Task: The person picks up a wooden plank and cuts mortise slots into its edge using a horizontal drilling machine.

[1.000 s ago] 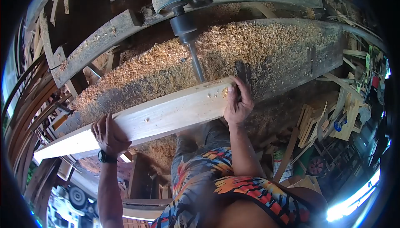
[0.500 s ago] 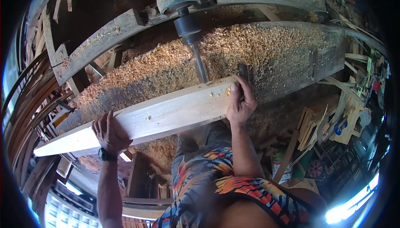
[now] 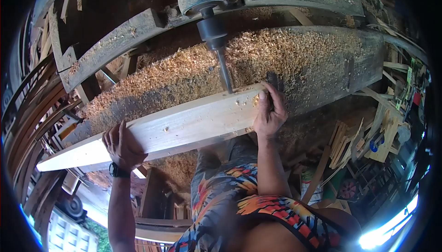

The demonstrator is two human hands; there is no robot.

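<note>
The pale board (image 3: 198, 119) is laid along the near side of the bench (image 3: 366, 70), its far edge set at the drill bit (image 3: 224, 71). Its right end is clasped by the right hand (image 3: 270, 114) and its middle gripped by the left hand (image 3: 123, 150), apparently to resist twisting.

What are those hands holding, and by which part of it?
A wooden board. The right hand grips its right end, and the left hand lies across its wide face, farther left.
</note>
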